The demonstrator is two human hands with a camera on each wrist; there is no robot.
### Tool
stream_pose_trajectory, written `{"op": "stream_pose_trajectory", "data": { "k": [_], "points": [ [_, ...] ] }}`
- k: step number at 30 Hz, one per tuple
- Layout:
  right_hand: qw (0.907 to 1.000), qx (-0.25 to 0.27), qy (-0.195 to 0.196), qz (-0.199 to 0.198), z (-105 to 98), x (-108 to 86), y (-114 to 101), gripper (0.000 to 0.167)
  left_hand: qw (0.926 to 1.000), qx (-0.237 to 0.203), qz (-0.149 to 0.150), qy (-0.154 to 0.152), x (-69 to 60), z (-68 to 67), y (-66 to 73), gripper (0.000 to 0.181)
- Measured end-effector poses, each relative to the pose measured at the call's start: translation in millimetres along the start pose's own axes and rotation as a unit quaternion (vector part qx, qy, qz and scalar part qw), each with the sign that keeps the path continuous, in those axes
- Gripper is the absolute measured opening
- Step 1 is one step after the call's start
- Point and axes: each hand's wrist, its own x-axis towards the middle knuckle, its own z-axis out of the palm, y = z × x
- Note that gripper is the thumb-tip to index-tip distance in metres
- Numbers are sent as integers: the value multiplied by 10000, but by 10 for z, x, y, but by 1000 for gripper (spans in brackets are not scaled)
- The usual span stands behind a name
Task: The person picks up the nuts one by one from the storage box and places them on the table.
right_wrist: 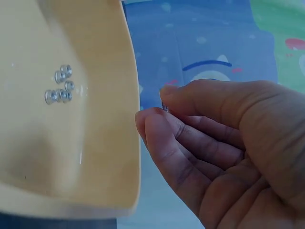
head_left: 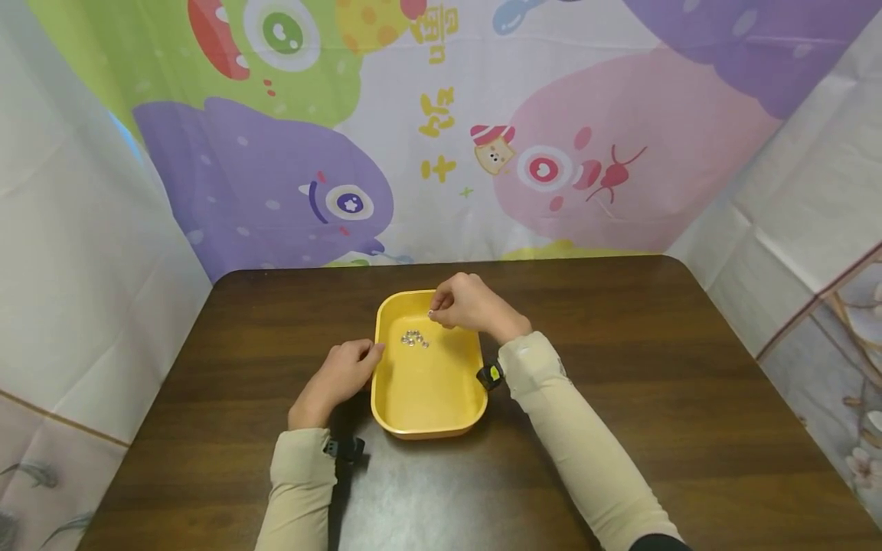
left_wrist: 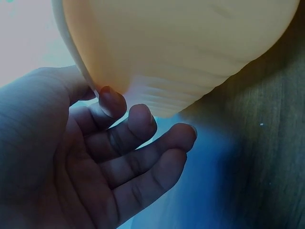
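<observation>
A yellow tray (head_left: 427, 390) stands on the table, with several small clear round pieces (head_left: 413, 337) grouped in its upper part. My right hand (head_left: 472, 306) is above the tray's upper right side, pinching one small shiny piece (right_wrist: 164, 105) between thumb and index finger. In the right wrist view the other pieces (right_wrist: 59, 95) lie in the tray, left of that hand. My left hand (head_left: 344, 371) grips the tray's left wall; in the left wrist view the thumb goes behind the wall (left_wrist: 81, 57) and the index fingertip touches its outside.
The tray rests on a dark brown wooden table (head_left: 620, 367). Behind the table hangs a curtain (head_left: 441, 199) with cartoon figures, and pale cloth hangs at both sides. Black wrist cameras sit on both wrists, the right one (head_left: 491, 375) close beside the tray's right rim.
</observation>
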Motion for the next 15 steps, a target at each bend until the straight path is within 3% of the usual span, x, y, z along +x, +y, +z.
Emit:
{"op": "stream_pose_trajectory", "data": {
  "k": [15],
  "points": [
    [9997, 33, 213, 88, -172, -57, 129, 7, 10000, -22, -60, -31, 14, 7, -8, 38]
  ]
}}
